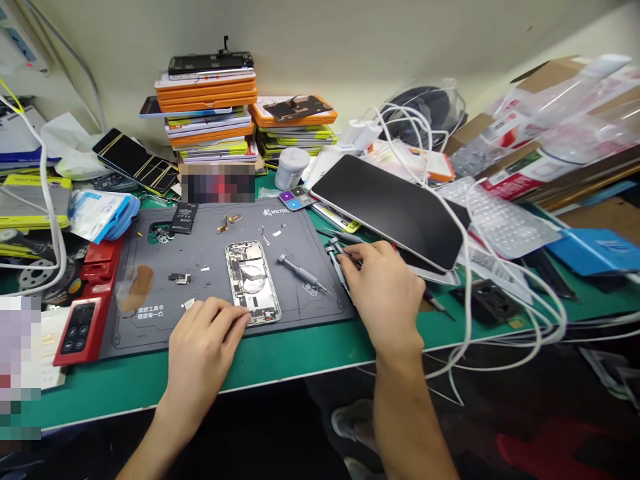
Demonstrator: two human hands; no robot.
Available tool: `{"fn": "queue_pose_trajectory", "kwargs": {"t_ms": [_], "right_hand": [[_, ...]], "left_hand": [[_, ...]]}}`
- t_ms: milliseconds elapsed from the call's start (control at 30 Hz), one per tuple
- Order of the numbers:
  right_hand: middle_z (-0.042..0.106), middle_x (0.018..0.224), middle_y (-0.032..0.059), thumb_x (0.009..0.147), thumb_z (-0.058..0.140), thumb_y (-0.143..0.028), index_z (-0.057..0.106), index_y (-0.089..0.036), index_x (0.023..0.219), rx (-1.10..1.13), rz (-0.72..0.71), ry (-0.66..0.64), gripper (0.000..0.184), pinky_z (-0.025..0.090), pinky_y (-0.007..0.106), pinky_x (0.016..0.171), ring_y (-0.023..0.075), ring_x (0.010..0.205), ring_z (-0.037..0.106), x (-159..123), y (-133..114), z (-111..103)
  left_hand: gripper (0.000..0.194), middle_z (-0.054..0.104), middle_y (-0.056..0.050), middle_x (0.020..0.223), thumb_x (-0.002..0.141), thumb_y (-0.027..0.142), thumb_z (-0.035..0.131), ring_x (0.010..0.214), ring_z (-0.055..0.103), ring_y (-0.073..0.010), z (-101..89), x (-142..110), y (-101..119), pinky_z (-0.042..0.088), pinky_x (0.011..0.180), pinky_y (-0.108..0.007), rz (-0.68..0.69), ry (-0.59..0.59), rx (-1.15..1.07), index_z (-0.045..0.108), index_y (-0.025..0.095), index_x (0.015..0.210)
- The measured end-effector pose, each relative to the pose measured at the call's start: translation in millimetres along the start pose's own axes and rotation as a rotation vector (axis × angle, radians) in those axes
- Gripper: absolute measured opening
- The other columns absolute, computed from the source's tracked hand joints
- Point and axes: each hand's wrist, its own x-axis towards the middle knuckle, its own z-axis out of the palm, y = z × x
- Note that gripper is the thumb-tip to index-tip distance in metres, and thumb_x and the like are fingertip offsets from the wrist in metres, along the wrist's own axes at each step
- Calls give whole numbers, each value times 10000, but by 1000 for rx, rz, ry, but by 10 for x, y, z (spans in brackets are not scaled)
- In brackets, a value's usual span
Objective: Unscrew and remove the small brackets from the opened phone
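Right forearm (407, 407) nearest camera, bare, angled up from the lower edge over the front of the green worktop (125, 373). Ends in right hand (390, 287), palm down, thumb and fingers bent close together at the slim screwdrivers (334, 260) along the mat's right edge; cannot tell if gripping one or just touching. Left hand (203, 340) loosely curled, fingers together, tips at the lower left corner of the opened phone (255, 280); contact likely, firm pinch not visible.

Opened phone flat on the grey mat (310, 237), right of centre, insides facing up, between both hands. On the mat to its right, single grey screwdriver (303, 272), lying slantwise. To its left, small dark circuit part (179, 278); farther back, black battery-like block (184, 218). Behind right hand, big dark-screened slab (390, 207), tilted.

Handling, judged by look: light, stiff at the metal rim, probably slick there, fragile inside. Best held by the outer side rails, away from the bared ribbons and coil ring. Screwdrivers: light, rigid, prone to rolling; best taken mid-handle.
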Motion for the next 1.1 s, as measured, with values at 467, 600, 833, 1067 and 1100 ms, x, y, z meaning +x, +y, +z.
{"fn": "queue_pose_trajectory", "kwargs": {"t_ms": [467,600,833,1067,1100], "right_hand": [[757,1098,76,1118,533,-316,365,-317,1530,901,-131,153,445,681,377,635,234,897,813,-685,-662,-99],[739,1079,68,1118,524,-273,309,-361,1586,929,-172,171,523,666,335,594,205,839,792,-711,-645,-14],[747,1052,43,1087,582,-199,428,-352,1569,973,-251,264,528,675,317,620,186,836,791,-711,-596,31],[754,1076,56,1092,597,-187,456,-393,1599,1050,-211,236,564,697,341,637,210,892,807,-721,-604,29],[753,1073,57,1095,593,-194,457,-393,1596,1053,-207,239,556,689,328,612,208,883,804,-723,-607,26]], "left_hand": [[139,754,-13,1030,1120,163,616,936,700,-156,-42,-33,11,536,858,-307,-90,-17,-172,736,217,1163],[125,752,-14,1042,1115,154,616,962,712,-154,-59,-44,21,555,889,-301,-130,-9,-204,724,215,1132],[93,743,-21,1053,1109,178,638,969,704,-164,-57,-37,28,536,893,-309,-130,-27,-161,719,207,1145],[90,733,-23,1050,1098,198,672,941,682,-177,-42,-46,9,513,862,-334,-58,-54,-82,743,221,1147],[92,734,-23,1053,1096,198,674,942,681,-177,-38,-46,7,514,861,-336,-57,-53,-83,744,223,1151]]}}
